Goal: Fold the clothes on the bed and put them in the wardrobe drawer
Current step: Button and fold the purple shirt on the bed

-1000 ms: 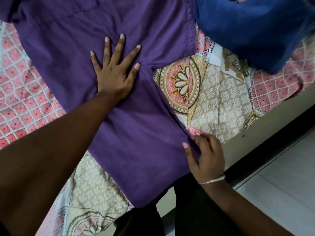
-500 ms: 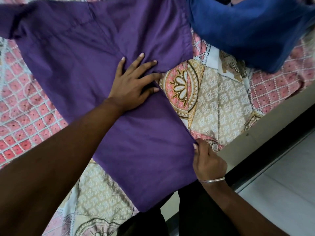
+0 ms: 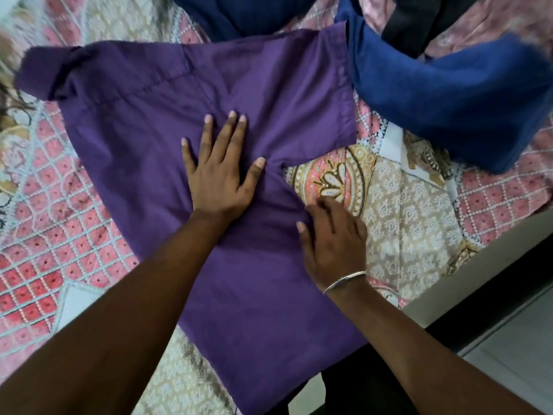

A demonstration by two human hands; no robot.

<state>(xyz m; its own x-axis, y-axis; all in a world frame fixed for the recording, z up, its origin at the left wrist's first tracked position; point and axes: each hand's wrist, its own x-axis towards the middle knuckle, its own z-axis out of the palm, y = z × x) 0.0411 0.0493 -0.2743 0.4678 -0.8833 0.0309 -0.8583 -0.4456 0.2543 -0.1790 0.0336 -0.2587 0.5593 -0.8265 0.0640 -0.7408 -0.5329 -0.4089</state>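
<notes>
Pressing flat: left hand [image 3: 220,172], fingers straight and spread, palm down mid purple shirt [image 3: 143,121]. Right hand [image 3: 332,238] rests at the shirt's right edge by the armpit; fingers blurred, can't tell if they pinch cloth. Shirt lies spread on the patterned bedsheet [image 3: 413,235]. Blue garment [image 3: 449,94] just beside its right sleeve.

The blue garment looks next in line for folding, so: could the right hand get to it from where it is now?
Probably yes. The right hand rests at the purple shirt's edge, and only bare patterned bedsheet lies between it and the blue garment; nothing stands in the way.
</notes>
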